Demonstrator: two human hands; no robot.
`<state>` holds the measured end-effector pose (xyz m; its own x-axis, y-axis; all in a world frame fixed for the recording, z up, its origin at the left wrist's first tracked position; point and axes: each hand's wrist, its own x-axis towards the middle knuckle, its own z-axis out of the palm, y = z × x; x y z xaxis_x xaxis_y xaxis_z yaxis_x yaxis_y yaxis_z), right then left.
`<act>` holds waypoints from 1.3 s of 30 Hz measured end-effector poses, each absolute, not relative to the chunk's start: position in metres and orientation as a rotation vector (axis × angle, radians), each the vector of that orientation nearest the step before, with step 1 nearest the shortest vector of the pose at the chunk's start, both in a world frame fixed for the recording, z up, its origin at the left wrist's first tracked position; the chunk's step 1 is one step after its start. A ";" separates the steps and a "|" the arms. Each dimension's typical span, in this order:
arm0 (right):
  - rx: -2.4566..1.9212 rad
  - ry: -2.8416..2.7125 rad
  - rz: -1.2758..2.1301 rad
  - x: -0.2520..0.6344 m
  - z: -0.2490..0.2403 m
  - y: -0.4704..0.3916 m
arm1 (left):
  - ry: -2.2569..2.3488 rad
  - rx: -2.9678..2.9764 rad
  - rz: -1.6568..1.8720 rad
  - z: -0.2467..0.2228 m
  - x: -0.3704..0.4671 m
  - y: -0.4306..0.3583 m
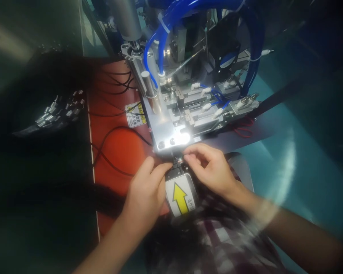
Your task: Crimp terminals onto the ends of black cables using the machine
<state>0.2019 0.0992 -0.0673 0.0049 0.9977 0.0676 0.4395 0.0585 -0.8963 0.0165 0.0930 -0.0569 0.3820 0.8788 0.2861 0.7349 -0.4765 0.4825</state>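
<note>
Both hands meet at a small metal fixture (177,161) at the machine's front, just beyond a white block with a yellow arrow label (179,194). My left hand (147,192) is closed, its fingertips at the fixture's left side beside the white block. From the right, my right hand (213,169) reaches in with thumb and index finger pinched close together. Whatever lies between the fingertips of either hand is too small or hidden to name. Right behind the fingers stands a bright metal plate (165,131) of the machine.
Blue air hoses (162,45) and pneumatic slides (202,118) rise behind the plate. Black cables (114,131) cross the red-orange base (125,148) on the left, near a warning label (135,114). Small shiny metal pieces (50,114) lie on a dark surface further left.
</note>
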 end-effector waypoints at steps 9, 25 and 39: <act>-1.504 -1.631 0.848 0.203 -0.061 0.097 | 1.427 2.350 0.732 -0.057 0.017 0.093; -1.504 -1.533 1.135 0.205 -0.062 0.102 | 1.427 2.390 0.732 -0.056 0.016 0.094; -1.450 -1.282 1.406 0.207 -0.069 0.104 | 1.418 2.408 0.739 -0.057 0.015 0.093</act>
<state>0.2073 0.1042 -0.0693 -0.0957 0.9631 -0.2517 0.1626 -0.2343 -0.9585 0.0154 0.0931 -0.0572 0.3976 0.8679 0.2977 0.7411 -0.4950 0.4535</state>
